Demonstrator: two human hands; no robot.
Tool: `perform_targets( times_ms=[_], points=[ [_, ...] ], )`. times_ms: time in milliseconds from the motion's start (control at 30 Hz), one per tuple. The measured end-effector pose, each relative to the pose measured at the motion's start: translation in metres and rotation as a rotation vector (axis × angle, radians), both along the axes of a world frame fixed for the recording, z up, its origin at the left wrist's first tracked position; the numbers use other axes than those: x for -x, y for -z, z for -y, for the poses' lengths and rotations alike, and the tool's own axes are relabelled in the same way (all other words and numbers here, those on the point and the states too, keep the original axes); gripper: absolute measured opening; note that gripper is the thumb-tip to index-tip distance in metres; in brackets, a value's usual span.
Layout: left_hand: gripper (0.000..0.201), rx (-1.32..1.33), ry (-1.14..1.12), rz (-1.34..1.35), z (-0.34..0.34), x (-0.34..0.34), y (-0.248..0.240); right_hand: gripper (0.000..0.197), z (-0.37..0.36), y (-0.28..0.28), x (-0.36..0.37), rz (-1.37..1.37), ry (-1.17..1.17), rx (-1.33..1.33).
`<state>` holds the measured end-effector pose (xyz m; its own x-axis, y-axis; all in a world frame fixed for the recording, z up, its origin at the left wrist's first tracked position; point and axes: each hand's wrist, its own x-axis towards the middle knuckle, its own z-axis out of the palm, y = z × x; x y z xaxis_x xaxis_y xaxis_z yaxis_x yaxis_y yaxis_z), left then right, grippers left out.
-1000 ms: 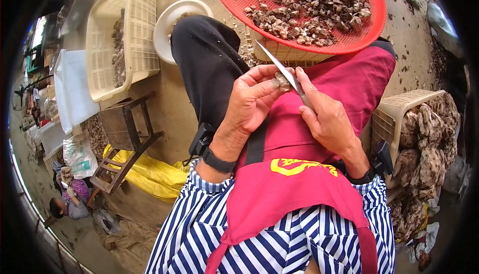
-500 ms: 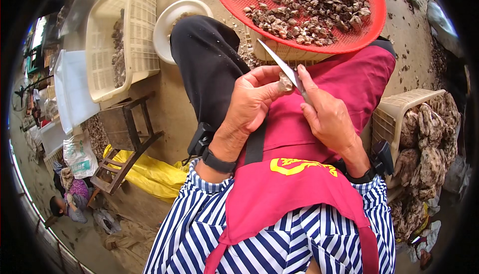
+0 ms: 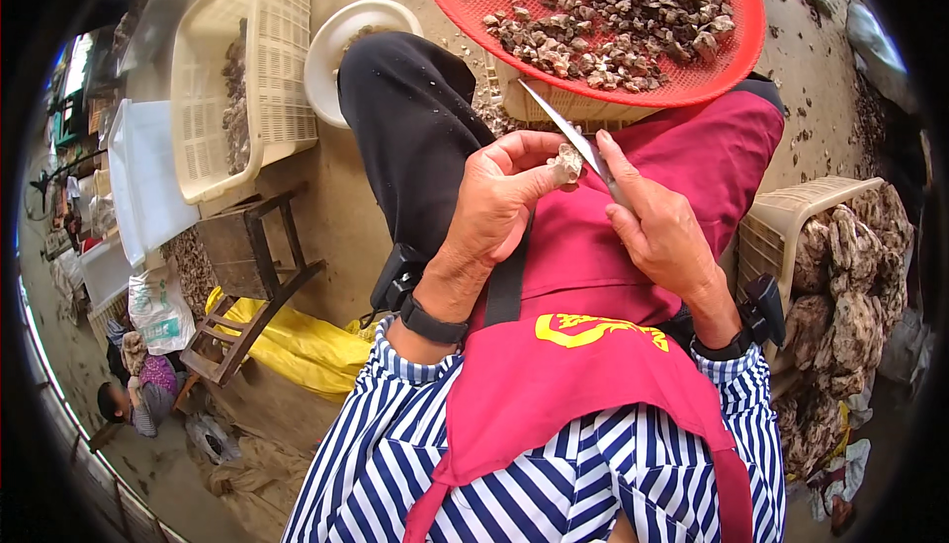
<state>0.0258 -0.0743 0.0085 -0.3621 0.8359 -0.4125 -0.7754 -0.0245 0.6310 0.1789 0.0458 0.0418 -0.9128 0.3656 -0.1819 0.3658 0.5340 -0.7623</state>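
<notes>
Barely shifted since before, left hand (image 3: 499, 209) fingers pinch a small shell (image 3: 566, 162) above the lap, while right hand (image 3: 660, 230) fingers clamp a knife (image 3: 565, 129), blade against the shell, below the red tray (image 3: 736, 44).

Packages and markings in my view: one white plastic bag (image 3: 158, 308) with blue-green print, sitting slumped on the ground at far left, just beside the dark wooden stool (image 3: 247, 286). A yellow emblem (image 3: 600, 330) is printed on the red apron (image 3: 593, 365) across my chest, a curved, elongated shape in yellow on red. Further left, near the rim, shelves hold small coloured items, too blurred to identify. No signs or screens visible.
</notes>
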Motion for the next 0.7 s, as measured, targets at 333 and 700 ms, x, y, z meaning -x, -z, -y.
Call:
perform_targets(
  times_ms=[333, 700],
  points=[
    [0.029, 0.032, -0.071, -0.095, -0.002, 0.004, 0.014, 0.065, -0.002, 0.013, -0.006, -0.051, -0.081, 0.137],
    [0.030, -0.005, -0.098, -0.015, 0.003, 0.003, 0.019, 0.064, 0.000, 0.014, -0.005, -0.149, -0.081, 0.019]
  ],
)
